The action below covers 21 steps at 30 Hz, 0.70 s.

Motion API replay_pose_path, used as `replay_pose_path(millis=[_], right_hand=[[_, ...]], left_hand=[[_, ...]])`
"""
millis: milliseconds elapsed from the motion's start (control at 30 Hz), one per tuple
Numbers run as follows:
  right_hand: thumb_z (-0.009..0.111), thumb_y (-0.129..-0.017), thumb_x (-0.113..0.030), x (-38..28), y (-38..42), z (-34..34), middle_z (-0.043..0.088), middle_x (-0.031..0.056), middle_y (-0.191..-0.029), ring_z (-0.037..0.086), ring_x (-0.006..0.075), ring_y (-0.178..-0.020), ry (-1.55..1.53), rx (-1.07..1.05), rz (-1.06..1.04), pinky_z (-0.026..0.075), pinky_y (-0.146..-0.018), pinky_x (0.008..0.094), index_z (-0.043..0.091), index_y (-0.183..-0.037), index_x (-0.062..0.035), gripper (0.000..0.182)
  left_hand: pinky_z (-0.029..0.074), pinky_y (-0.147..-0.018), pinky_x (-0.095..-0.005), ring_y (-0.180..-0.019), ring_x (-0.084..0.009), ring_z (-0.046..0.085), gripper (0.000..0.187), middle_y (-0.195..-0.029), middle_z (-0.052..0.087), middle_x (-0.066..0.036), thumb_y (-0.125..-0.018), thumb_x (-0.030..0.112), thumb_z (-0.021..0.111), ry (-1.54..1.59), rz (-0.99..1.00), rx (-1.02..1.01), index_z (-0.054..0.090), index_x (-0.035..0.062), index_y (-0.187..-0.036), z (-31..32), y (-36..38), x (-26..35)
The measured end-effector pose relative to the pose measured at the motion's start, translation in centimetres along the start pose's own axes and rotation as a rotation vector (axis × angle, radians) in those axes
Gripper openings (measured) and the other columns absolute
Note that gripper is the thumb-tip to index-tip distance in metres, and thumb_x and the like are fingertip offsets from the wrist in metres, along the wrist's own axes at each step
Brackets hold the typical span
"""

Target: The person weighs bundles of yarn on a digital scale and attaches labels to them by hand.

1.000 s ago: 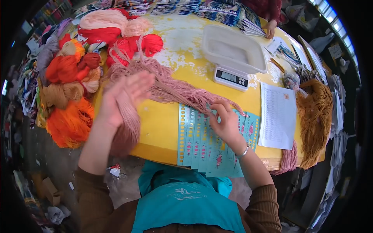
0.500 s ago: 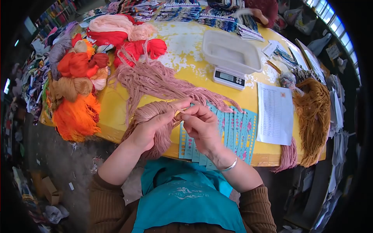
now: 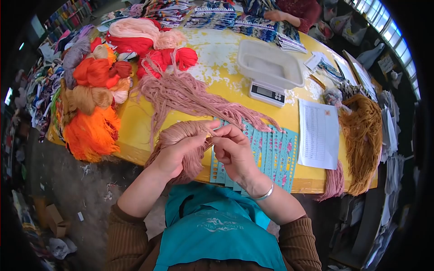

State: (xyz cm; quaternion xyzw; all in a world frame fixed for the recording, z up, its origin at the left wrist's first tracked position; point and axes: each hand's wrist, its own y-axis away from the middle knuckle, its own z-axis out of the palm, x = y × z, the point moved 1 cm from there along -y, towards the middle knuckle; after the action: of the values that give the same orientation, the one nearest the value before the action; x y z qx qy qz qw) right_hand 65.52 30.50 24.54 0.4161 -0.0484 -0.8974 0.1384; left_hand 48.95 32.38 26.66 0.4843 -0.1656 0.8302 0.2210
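My left hand (image 3: 177, 156) is wrapped round a thick dusty-pink yarn skein (image 3: 192, 163) near the table's front edge. Close beside it, my right hand (image 3: 234, 151) pinches strands at the skein's upper right end, its fingertips meeting those of my left hand. Behind both hands, a long loose bundle of pink yarn (image 3: 199, 97) stretches across the yellow table (image 3: 135, 147). Teal cards with punched holes (image 3: 271, 158) lie overlapping in a row, partly under my right hand.
A white scale (image 3: 266, 92) bears a clear plastic tray (image 3: 270, 63). Right of it lie a printed sheet (image 3: 318, 135) and a brown yarn hank (image 3: 361, 140). Orange yarn (image 3: 92, 135) and other skeins fill the left side. At the far edge is a co-worker's hand (image 3: 275, 16).
The view has shifted slightly. My hands keep their grip on the skein and strands, with little movement. The co-worker's hand has moved left over the stacked yarn cards.
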Motion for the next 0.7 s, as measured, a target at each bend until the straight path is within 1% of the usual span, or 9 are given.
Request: replay_pose_path(millis=[67,233,300,433,500,533,600,667,700], right_hand=[[0.067,-0.084,-0.001,0.2,0.1,0.4,0.057,-0.0041,-0.072,0.041,0.0025,-0.056,0.018,0.005,-0.013,0.025,-0.048,0.0194,0.062,-0.09,-0.0087,0.011],[0.066,-0.084,-0.001,0.5,0.1,1.1,0.056,-0.0025,-0.07,0.042,0.0037,-0.055,0.14,0.021,-0.071,0.025,-0.047,0.0201,0.061,-0.088,-0.008,0.01],[0.064,-0.086,-0.002,0.7,-0.1,0.9,0.059,-0.0002,-0.072,0.045,0.0049,-0.054,-0.021,-0.05,-0.006,0.027,-0.045,0.0201,0.061,-0.088,-0.0075,0.007],[0.062,-0.087,-0.002,-0.5,-0.4,2.1,0.06,0.002,-0.072,0.047,0.0059,-0.052,-0.122,-0.065,0.128,0.028,-0.044,0.02,0.06,-0.087,-0.007,0.005],[0.062,-0.09,-0.007,-0.8,-0.7,2.7,0.057,0.0002,-0.068,0.046,0.0046,-0.051,0.122,-0.079,0.135,0.03,-0.043,0.0199,0.061,-0.089,-0.0057,0.002],[0.062,-0.09,-0.007,-0.8,-0.9,2.8,0.057,0.0002,-0.068,0.046,0.0046,-0.051,0.125,-0.082,0.137,0.03,-0.043,0.0199,0.061,-0.089,-0.0057,0.002],[0.062,-0.092,-0.012,-1.0,-1.3,2.9,0.054,-0.0018,-0.064,0.044,0.0029,-0.051,0.529,-0.203,0.136,0.031,-0.044,0.0194,0.062,-0.09,-0.003,0.009],[0.061,-0.094,-0.017,-1.7,-1.7,3.6,0.052,-0.0038,-0.063,0.042,0.0018,-0.051,0.561,-0.245,0.108,0.031,-0.045,0.019,0.065,-0.091,-0.0014,0.016],[0.061,-0.095,-0.017,-2.4,-2.0,4.4,0.051,-0.0036,-0.063,0.042,0.0023,-0.051,0.568,-0.31,0.099,0.03,-0.044,0.019,0.065,-0.093,-0.0016,0.016]], left_hand=[[0.04,-0.103,-0.0305,-0.12,-0.0164,0.052,0.045,-0.131,0.055,-0.012,-0.093,0.01,0.056,0.045,-0.097,0.142,0.047,-0.0033,-0.136,0.0,0.6,-0.4],[0.042,-0.099,-0.0288,-0.112,-0.0132,0.055,0.044,-0.122,0.059,-0.009,-0.092,0.007,0.057,0.008,-0.09,0.181,0.048,-0.0021,-0.134,-0.1,1.1,0.1],[0.043,-0.098,-0.0288,-0.11,-0.0129,0.056,0.044,-0.12,0.06,-0.008,-0.092,0.007,0.056,0.003,-0.094,0.175,0.048,-0.002,-0.135,-0.6,1.3,0.2],[0.044,-0.096,-0.0287,-0.1,-0.0123,0.058,0.046,-0.106,0.062,-0.005,-0.09,0.004,0.058,0.127,-0.109,0.136,0.048,-0.0028,-0.134,-2.0,1.7,0.4],[0.044,-0.095,-0.0286,-0.095,-0.0117,0.058,0.046,-0.101,0.062,-0.004,-0.088,0.004,0.059,0.207,-0.111,0.149,0.049,-0.0031,-0.133,-2.4,2.0,0.8],[0.044,-0.093,-0.0287,-0.088,-0.0103,0.057,0.04,-0.096,0.061,-0.003,-0.087,0.005,0.06,0.203,-0.103,0.151,0.053,-0.0034,-0.126,-2.7,2.1,1.1],[0.044,-0.09,-0.0287,-0.081,-0.009,0.056,0.035,-0.09,0.06,-0.002,-0.086,0.006,0.06,0.2,-0.091,0.155,0.057,-0.0036,-0.12,-3.1,2.7,1.9],[0.048,-0.071,-0.0255,-0.063,-0.0082,0.052,0.026,-0.082,0.058,-0.003,-0.086,0.009,0.059,-0.178,-0.048,0.234,0.06,-0.0035,-0.109,-3.7,3.8,2.6],[0.042,-0.049,-0.0222,-0.049,-0.008,0.047,0.019,-0.078,0.057,-0.005,-0.087,0.011,0.058,-0.231,-0.189,0.135,0.061,-0.0024,-0.1,-5.5,4.8,2.5]])
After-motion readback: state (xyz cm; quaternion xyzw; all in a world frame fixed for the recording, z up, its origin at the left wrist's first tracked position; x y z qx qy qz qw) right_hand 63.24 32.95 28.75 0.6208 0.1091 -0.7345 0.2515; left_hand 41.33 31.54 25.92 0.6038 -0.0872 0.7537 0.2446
